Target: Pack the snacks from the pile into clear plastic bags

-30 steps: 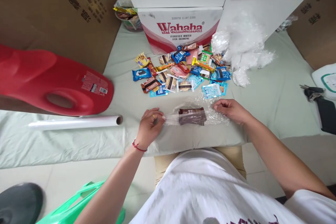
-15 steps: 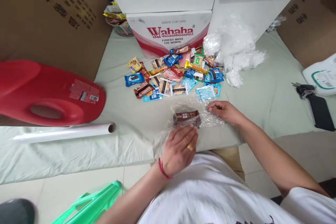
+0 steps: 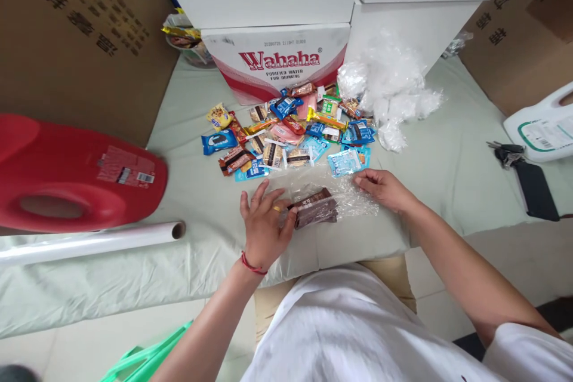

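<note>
Brown snack packets point(image 3: 314, 209) lie on the cloth-covered table, partly wrapped in clear cling film point(image 3: 356, 200). My left hand point(image 3: 266, 224) is beside their left end, its fingers spread and its thumb at the edge of the wrapping. At the film's right end, my right hand point(image 3: 382, 188) has thumb and forefinger pinched on the clear film. Just beyond the hands is a pile of small wrapped snacks, among them a light blue sachet point(image 3: 344, 162), a blue packet point(image 3: 219, 142) and a cookie pack point(image 3: 272, 155).
A white Wahaha box point(image 3: 280, 62) stands behind the snacks, with crumpled clear plastic point(image 3: 394, 83) to its right. On the left are a red jug point(image 3: 111, 182) and a film roll point(image 3: 111, 242). Keys point(image 3: 508, 155), a black phone-like object point(image 3: 535, 191) and a white bottle point(image 3: 544, 131) lie right.
My left hand has moved left from the near side of the brown packets, its fingers now spread. The packets have turned slightly, and more of them shows. My right hand stays at the film.
</note>
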Tool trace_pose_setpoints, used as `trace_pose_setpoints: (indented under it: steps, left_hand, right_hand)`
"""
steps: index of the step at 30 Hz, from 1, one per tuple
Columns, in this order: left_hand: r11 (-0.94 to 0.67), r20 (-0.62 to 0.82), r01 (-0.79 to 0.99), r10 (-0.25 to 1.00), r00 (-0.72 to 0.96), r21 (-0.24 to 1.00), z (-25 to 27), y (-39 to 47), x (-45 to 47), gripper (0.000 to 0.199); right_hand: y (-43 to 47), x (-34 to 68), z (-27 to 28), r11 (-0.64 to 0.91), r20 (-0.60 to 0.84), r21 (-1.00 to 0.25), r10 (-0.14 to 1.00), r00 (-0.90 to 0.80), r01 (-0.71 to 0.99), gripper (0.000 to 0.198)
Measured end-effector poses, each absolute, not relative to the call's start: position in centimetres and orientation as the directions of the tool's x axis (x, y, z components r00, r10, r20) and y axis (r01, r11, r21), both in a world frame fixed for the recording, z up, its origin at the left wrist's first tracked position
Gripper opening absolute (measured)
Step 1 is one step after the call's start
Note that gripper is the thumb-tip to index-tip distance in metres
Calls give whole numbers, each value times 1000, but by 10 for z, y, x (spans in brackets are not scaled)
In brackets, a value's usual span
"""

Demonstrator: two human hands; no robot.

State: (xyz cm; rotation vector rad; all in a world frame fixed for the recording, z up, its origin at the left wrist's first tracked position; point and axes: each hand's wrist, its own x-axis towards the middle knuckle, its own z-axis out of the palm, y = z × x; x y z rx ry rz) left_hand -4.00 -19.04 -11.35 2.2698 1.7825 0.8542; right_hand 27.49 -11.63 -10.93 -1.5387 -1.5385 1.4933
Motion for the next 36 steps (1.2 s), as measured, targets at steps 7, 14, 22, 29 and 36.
trace_pose_setpoints:
  steps: [7,14,22,29,36]
  left_hand:
    - [-338,150,771,940,306,540,-110,-176,-72,30]
    - [-353,45,717,910,411,601,-113,-176,-90,33]
    - [-334,125,647,929,348,685,-116,-176,-90,23]
    - [-298,124,655,946,298,694,-118,-181,-89,26]
    - [-316,149,656,943,298,685,-120,-182,-88,33]
  right_hand:
    - [-106,280,-91,-309,-510,-853,667,-544,421,73]
    - [-101,279,-89,-86,-393,-871,711,-583,483,53]
    - [-88,214,-71,497,-46,-702,683,-729,510,37]
    - [-93,191,-67,560,-274,-529,599,-753,638,31]
    - [-95,193,-71,520,-229,-677,525,-820,521,33]
